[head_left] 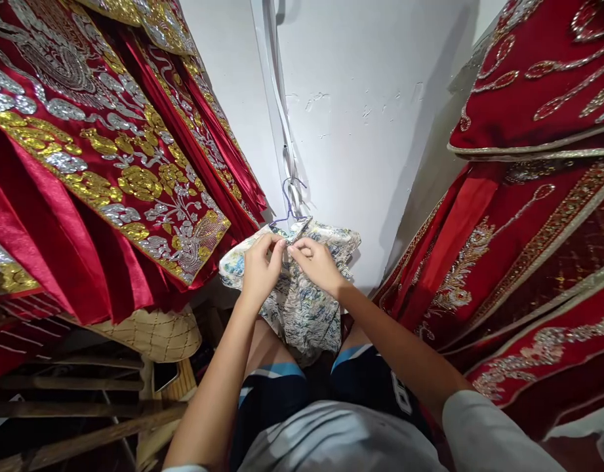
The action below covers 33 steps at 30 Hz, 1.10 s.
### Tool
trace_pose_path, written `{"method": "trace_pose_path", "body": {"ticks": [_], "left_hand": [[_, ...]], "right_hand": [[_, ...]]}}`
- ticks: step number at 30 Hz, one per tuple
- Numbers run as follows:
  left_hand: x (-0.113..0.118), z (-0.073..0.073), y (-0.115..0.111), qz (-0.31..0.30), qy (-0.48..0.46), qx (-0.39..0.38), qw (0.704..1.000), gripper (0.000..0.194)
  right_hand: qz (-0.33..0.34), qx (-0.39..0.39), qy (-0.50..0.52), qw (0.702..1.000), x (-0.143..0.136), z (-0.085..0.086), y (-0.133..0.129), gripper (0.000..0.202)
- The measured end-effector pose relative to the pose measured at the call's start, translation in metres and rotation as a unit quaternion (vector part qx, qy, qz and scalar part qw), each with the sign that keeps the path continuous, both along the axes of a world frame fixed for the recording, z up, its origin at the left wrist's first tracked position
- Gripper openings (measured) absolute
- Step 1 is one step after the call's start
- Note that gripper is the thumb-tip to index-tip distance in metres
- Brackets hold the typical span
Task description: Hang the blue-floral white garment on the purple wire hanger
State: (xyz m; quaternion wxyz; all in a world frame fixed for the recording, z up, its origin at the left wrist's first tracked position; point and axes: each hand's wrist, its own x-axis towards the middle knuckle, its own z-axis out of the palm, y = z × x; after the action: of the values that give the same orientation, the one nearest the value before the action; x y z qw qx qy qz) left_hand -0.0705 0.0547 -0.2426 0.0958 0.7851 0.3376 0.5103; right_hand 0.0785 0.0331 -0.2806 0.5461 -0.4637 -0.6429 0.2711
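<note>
A light floral shirt (302, 308) hangs in front of me on a thin purple wire hanger (290, 210). My left hand (263, 263) pinches the shirt's front just below the collar, thumb against fingers. Right beside it, my right hand (315, 262) pinches the other side of the front opening, and the fingertips of both hands nearly meet. Whatever small part of the fabric lies between the fingertips is too small to make out. The shirt's lower part drapes down between my knees.
Red garments with gold and silver sequins (139, 183) hang on the left; more beaded red garments (479, 262) hang on the right. A white strap (275, 85) runs down the pale wall (361, 85). At lower left are a wooden slatted chair (85, 383) and a phone (164, 375).
</note>
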Motion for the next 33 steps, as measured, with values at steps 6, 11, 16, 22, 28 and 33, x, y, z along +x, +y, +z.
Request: {"method": "trace_pose_path", "body": {"ticks": [6,11,16,22,28,33], "left_hand": [[0.007,-0.004,-0.003,-0.011,-0.033,-0.008,0.999,0.021],[0.013,-0.007,-0.006,-0.013,-0.053,-0.025,0.998,0.02],[0.016,-0.014,-0.008,-0.024,-0.061,-0.035,0.997,0.02],[0.022,-0.017,-0.009,-0.019,-0.08,-0.053,0.995,0.021],[0.029,-0.018,-0.011,-0.03,-0.077,-0.05,0.995,0.02],[0.029,-0.024,-0.012,-0.031,-0.073,-0.056,0.995,0.019]], "right_hand": [[-0.068,0.033,-0.141,0.987,0.009,0.019,0.0,0.022],[0.011,0.013,-0.058,0.998,0.008,0.016,0.001,0.023],[0.006,0.007,-0.023,1.0,0.01,0.013,0.002,0.013],[0.02,0.018,-0.054,0.998,0.015,0.012,0.002,0.018],[-0.015,0.014,-0.036,0.999,0.018,0.006,0.001,0.012],[0.011,0.013,-0.033,0.999,0.023,0.004,-0.002,0.013]]}}
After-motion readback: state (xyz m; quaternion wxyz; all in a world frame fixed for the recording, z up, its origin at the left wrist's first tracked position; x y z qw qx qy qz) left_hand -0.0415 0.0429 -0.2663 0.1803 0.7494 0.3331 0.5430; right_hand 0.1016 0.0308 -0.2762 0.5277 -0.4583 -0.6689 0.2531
